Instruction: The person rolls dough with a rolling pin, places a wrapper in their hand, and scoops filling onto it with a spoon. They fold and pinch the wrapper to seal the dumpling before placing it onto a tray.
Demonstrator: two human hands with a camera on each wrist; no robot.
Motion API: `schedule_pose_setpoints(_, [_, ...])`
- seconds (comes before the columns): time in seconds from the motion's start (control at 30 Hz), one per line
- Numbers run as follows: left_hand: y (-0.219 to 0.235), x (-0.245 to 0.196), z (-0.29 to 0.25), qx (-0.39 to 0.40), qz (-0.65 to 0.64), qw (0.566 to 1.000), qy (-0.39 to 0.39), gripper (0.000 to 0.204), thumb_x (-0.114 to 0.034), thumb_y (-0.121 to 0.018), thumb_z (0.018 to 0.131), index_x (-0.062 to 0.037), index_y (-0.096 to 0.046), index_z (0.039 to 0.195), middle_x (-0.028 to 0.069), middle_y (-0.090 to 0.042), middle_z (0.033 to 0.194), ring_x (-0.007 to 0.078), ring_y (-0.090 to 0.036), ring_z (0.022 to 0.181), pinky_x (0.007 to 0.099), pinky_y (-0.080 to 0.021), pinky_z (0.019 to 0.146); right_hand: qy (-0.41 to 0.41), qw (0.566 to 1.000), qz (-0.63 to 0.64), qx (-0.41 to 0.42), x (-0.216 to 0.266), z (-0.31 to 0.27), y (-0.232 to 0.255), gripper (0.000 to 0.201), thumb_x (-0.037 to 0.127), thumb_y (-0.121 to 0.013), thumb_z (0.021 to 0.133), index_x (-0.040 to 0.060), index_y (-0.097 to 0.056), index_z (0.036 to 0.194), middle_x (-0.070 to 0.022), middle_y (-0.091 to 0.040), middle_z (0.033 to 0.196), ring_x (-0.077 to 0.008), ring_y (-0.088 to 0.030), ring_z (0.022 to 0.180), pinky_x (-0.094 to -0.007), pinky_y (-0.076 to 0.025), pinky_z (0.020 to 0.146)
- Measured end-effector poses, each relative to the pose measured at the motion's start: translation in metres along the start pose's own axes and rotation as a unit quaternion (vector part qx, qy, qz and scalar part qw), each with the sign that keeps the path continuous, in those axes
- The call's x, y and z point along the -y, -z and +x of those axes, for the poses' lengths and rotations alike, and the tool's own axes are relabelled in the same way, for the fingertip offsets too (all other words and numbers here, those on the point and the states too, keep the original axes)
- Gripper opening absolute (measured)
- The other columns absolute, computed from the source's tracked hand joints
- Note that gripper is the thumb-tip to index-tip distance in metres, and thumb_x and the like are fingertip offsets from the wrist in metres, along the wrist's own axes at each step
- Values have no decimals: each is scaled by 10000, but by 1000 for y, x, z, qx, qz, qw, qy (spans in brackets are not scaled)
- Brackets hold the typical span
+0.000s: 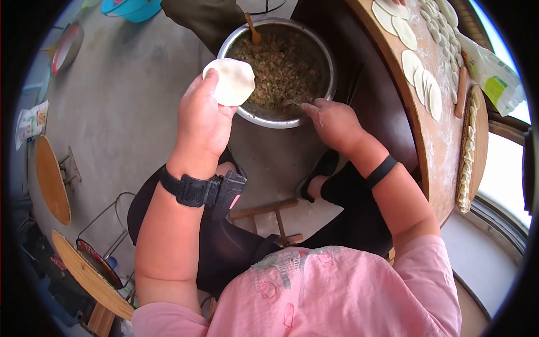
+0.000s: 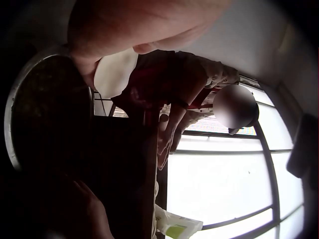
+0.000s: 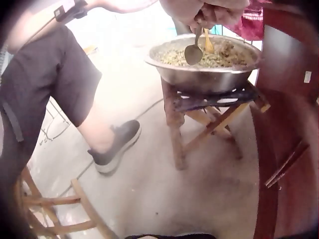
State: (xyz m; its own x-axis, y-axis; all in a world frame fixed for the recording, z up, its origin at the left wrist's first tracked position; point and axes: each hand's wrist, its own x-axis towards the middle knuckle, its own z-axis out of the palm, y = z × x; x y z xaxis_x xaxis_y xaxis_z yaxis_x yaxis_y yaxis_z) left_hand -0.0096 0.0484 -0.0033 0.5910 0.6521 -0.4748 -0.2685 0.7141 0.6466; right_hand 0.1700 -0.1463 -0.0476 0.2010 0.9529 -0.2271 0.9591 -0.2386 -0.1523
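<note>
A round white dough wrapper (image 1: 234,82) lies across the fingers of the left hand (image 1: 205,115), the thumb pressing on its edge, beside the rim of a steel bowl (image 1: 269,121). Chopped filling (image 1: 281,70) fills much of the bowl. At the bowl's near right rim, the right hand (image 1: 339,126) grips a metal spoon (image 3: 193,54); its bowl end hangs over the filling in the right wrist view. The left wrist view shows the wrapper (image 2: 115,73) under the left hand (image 2: 134,25). A wooden spoon (image 1: 254,35) leans in the bowl's far left side.
The bowl stands on a folding wooden stool (image 3: 174,124). To the right, a floured table (image 1: 438,146) bears wrappers (image 1: 429,92), small dough pieces, a rolling pin (image 1: 461,92) and a plastic bag (image 1: 494,78). Another person's hands (image 2: 169,134) are at the table. A blue basin (image 1: 132,10) sits far left.
</note>
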Motion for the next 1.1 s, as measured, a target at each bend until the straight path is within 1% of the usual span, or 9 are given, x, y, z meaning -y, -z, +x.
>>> schedule_pose_setpoints(0.23, [4, 2, 2, 3, 17, 1000, 7, 371, -197, -437, 1068, 69, -489, 1321, 202, -585, 1328, 307, -574, 1247, 450, -454, 1089, -48, 993, 66, 88, -2, 1, 4, 320, 62, -521, 912, 71, -699, 1178, -169, -715, 1068, -373, -675, 981, -449, -550, 846])
schedule_pose_setpoints(0.43, [6, 3, 3, 4, 12, 1000, 14, 369, -198, -437, 1069, 69, -487, 1320, 194, -591, 1322, 294, -577, 1241, 440, -452, 1086, -112, 944, 303, 66, -11, -1, -1, 334, 95, -478, 954, 63, -697, 1202, -190, -704, 1122, -374, -657, 1062, -434, -512, 954])
schedule_pose_setpoints(0.53, [4, 6, 3, -5, 8, 1000, 14, 363, -192, -438, 1067, 69, -489, 1314, 190, -595, 1314, 286, -581, 1232, 434, -454, 1081, -103, 966, 230, 58, -9, 5, -10, 310, 116, -500, 958, 61, -704, 1185, -200, -697, 1127, -386, -653, 1058, -437, -506, 956])
schedule_pose_setpoints(0.63, [4, 9, 5, -20, 24, 999, 10, 359, -181, -437, 1064, 72, -492, 1312, 188, -598, 1307, 283, -584, 1223, 429, -457, 1076, -99, 956, 263, 88, -4, 8, -5, 306, 136, -510, 963, 54, -699, 1189, -207, -690, 1147, -390, -650, 1078, -431, -499, 965])
schedule_pose_setpoints(0.73, [12, 13, 9, -23, 40, 999, -4, 360, -172, -437, 1061, 78, -496, 1312, 187, -599, 1302, 283, -585, 1218, 427, -458, 1072, -61, 922, 382, 9, -9, 6, -19, 317, 114, -525, 944, 56, -703, 1199, -148, -725, 982, -300, -685, 864, -378, -531, 794])
schedule_pose_setpoints(0.83, [20, 19, 16, -56, 52, 997, -28, 368, -176, -432, 1062, 84, -502, 1313, 186, -600, 1301, 284, -581, 1223, 429, -452, 1077, -249, 709, 644, 145, -12, 11, 5, 352, 71, -516, 951, -20, -634, 1269, 18, -545, 730, -87, -472, 599, -243, -400, 558])
schedule_pose_setpoints(0.93, [21, 22, 19, -59, 13, 998, -7, 374, -186, -429, 1063, 81, -498, 1317, 186, -602, 1284, 282, -586, 1206, 423, -458, 1057, -237, 586, 768, 107, -8, 13, 27, 384, 65, -510, 961, -21, -584, 1327, 80, -368, 704, -22, -272, 568, -193, -239, 506])
schedule_pose_setpoints(1.03, [4, 21, 10, -12, -48, 997, 52, 397, -220, -357, 1085, 74, -477, 1323, 204, -574, 1308, 299, -573, 1219, 441, -463, 1065, -199, 528, 820, 100, 3, 10, 50, 410, 53, -492, 947, -44, -554, 1341, 83, -416, 728, -32, -335, 605, -203, -294, 542])
schedule_pose_setpoints(1.1, [-5, 21, 7, 7, -79, 994, 80, 417, -231, -307, 1095, 72, -447, 1345, 215, -550, 1335, 313, -559, 1240, 458, -457, 1082, -190, 542, 815, 79, 16, 9, 53, 405, 51, -490, 947, -37, -567, 1335, 85, -420, 732, -27, -338, 607, -196, -288, 548])
